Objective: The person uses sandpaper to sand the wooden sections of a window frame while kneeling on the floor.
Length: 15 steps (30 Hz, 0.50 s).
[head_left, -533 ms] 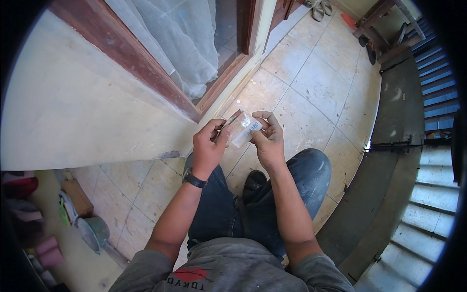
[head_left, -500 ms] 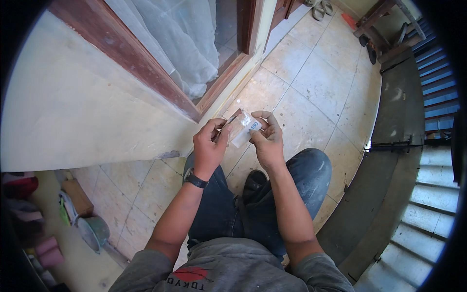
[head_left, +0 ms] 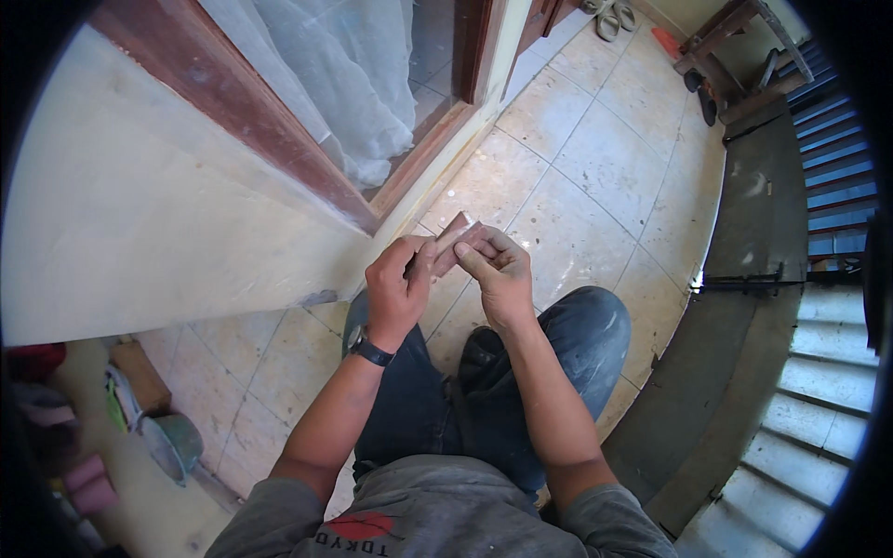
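A piece of sandpaper (head_left: 456,245), reddish-brown on its visible face, is folded between my two hands above the floor. It seems to wrap a small flat block, but I cannot make out the core. My left hand (head_left: 396,284) pinches its left end with thumb and fingers. On the other end, my right hand (head_left: 503,275) presses its thumb over the near face, with the fingers behind. Both hands look dusty, and a dark watch (head_left: 370,348) circles my left wrist.
Left of my hands, a low cream wall (head_left: 186,214) meets a brown wooden window frame (head_left: 251,116) with a white curtain (head_left: 358,84). Stained tiles (head_left: 595,205) spread ahead. A bucket (head_left: 177,445) stands lower left; sandals (head_left: 609,22) and a wooden stand (head_left: 735,46) lie far off.
The sandpaper has been turned: its pale printed backing faced up before, and now the reddish-brown side shows. My right thumb has moved up onto it, and both hands stay close together.
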Each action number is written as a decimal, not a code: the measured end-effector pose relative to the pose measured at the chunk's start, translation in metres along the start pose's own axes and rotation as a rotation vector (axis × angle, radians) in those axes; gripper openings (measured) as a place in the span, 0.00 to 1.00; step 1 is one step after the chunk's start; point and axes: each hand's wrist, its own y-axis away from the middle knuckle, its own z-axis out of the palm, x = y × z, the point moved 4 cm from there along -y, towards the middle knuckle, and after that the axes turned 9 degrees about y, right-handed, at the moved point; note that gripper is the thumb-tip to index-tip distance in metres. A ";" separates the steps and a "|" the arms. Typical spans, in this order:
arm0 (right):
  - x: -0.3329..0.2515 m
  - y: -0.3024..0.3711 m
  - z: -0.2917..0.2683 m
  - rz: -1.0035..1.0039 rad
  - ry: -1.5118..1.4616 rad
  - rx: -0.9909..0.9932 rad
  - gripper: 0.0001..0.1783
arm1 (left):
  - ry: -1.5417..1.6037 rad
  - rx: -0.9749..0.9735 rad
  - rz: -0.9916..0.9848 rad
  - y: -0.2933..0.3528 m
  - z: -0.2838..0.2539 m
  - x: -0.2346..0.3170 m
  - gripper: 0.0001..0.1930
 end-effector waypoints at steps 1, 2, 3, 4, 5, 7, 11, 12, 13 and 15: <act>-0.002 0.000 -0.001 0.027 0.038 0.015 0.15 | -0.002 0.001 0.108 0.000 0.000 0.000 0.06; -0.003 0.001 -0.003 0.054 0.075 0.031 0.12 | 0.000 -0.001 0.107 0.000 0.000 -0.001 0.06; -0.004 0.000 -0.003 0.055 0.076 0.034 0.12 | 0.003 -0.032 0.107 0.002 0.002 -0.002 0.07; -0.007 0.000 -0.003 0.020 0.115 0.056 0.10 | 0.004 -0.063 0.107 0.003 0.003 -0.002 0.08; -0.008 -0.001 -0.004 -0.015 0.154 0.078 0.09 | 0.006 -0.065 0.106 0.008 0.005 -0.004 0.08; -0.004 0.000 -0.001 -0.023 0.171 0.124 0.09 | 0.540 -0.097 -0.435 0.018 0.015 -0.028 0.10; 0.006 -0.006 -0.007 -0.046 0.296 0.195 0.11 | 0.722 -0.193 -0.676 0.008 0.021 -0.047 0.13; 0.009 -0.011 -0.005 -0.050 0.294 0.198 0.11 | 0.749 -0.220 -0.709 0.008 0.024 -0.059 0.14; 0.016 -0.013 -0.004 -0.018 0.248 0.259 0.11 | 0.773 -0.245 -0.749 0.011 0.026 -0.068 0.14; 0.029 -0.016 0.000 0.019 0.195 0.319 0.11 | 0.738 -0.220 -0.743 0.015 0.024 -0.083 0.14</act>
